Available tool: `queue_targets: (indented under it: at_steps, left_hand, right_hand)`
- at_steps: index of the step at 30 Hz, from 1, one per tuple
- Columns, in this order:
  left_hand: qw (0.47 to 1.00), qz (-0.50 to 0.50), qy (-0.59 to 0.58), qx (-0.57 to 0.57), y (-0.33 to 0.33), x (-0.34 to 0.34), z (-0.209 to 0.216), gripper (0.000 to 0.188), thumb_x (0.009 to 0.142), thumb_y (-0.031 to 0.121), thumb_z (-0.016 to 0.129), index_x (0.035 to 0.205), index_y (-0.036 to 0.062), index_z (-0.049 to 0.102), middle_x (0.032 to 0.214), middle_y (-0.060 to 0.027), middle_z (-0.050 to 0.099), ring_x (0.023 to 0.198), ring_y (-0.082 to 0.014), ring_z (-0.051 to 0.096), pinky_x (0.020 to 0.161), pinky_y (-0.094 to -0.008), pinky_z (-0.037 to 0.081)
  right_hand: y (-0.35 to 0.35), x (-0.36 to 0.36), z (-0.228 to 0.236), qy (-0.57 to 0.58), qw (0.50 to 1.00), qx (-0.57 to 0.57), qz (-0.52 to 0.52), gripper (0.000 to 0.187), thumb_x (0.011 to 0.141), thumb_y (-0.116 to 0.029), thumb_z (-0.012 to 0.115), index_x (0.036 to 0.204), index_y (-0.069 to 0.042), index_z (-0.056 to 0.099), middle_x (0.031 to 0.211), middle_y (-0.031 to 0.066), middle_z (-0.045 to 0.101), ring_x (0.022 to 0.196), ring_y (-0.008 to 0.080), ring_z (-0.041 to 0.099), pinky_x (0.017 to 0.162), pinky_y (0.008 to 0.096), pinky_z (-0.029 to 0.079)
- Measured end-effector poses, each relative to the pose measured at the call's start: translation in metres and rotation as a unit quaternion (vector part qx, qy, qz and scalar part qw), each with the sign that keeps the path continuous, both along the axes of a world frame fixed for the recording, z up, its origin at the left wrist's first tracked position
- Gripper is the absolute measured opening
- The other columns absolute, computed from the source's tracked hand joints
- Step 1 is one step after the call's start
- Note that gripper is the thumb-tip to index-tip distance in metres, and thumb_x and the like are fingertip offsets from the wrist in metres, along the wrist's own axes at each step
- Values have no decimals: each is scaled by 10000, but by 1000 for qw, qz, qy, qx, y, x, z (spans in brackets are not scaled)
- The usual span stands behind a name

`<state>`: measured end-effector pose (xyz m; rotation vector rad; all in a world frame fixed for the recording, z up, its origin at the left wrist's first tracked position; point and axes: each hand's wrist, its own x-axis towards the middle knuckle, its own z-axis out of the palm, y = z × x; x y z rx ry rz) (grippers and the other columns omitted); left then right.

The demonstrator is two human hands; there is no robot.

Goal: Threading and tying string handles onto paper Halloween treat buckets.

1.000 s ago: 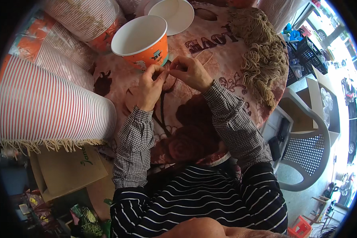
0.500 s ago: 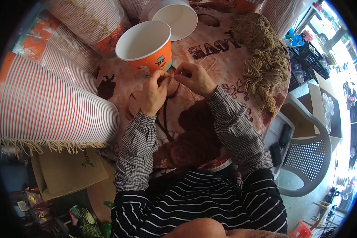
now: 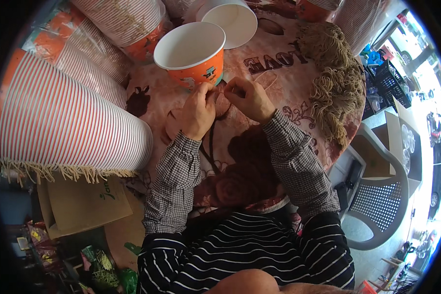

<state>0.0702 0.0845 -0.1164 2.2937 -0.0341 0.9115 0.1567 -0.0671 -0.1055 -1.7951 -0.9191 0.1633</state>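
My left hand (image 3: 200, 111) and my right hand (image 3: 252, 100) are close together over the patterned tablecloth (image 3: 284, 98), fingertips pinched and almost meeting. A thin strand seems to run between them, though it is too fine to make out well. Just beyond my fingers stands an orange paper tub (image 3: 201, 63) with a white inside and a green base. Behind it a second white-lined tub (image 3: 232, 27) lies tipped with its mouth toward me. A pile of tan cords (image 3: 333, 73) lies along the table's right side.
Long stacks of nested paper tubs (image 3: 73, 112) fill the left, some in clear plastic wrap (image 3: 117, 24). Below them is a cardboard box (image 3: 88, 206). At the right are a grey plastic chair (image 3: 377, 196), an open carton (image 3: 397, 142) and a black crate (image 3: 391, 81).
The whole view has shifted slightly, so the tubs and table appear farther right. My hands stay pinched together in front of the orange tub, with the left turned a little.
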Motion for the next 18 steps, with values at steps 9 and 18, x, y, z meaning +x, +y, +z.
queue_targets:
  at_steps: [9, 18]
  left_hand:
    - [996, 5, -42, 78, 5, -5, 6, 100, 836, 1, 582, 928, 39, 576, 880, -104, 598, 854, -320, 597, 718, -415, 476]
    - [951, 150, -226, 147, 34, -6, 42, 424, 820, -66, 470, 1203, 64, 597, 1279, -147, 524, 1180, -332, 508, 970, -403, 438]
  right_hand:
    - [2, -6, -4, -40, 998, 53, 1, 147, 868, -144, 635, 913, -4, 623, 667, 56, 592, 582, 112, 561, 546, 278, 456]
    - [-4, -2, 6, 376, 899, 203, 94, 92, 910, -121, 604, 894, -31, 599, 603, -26, 490, 487, 60, 441, 446, 216, 342]
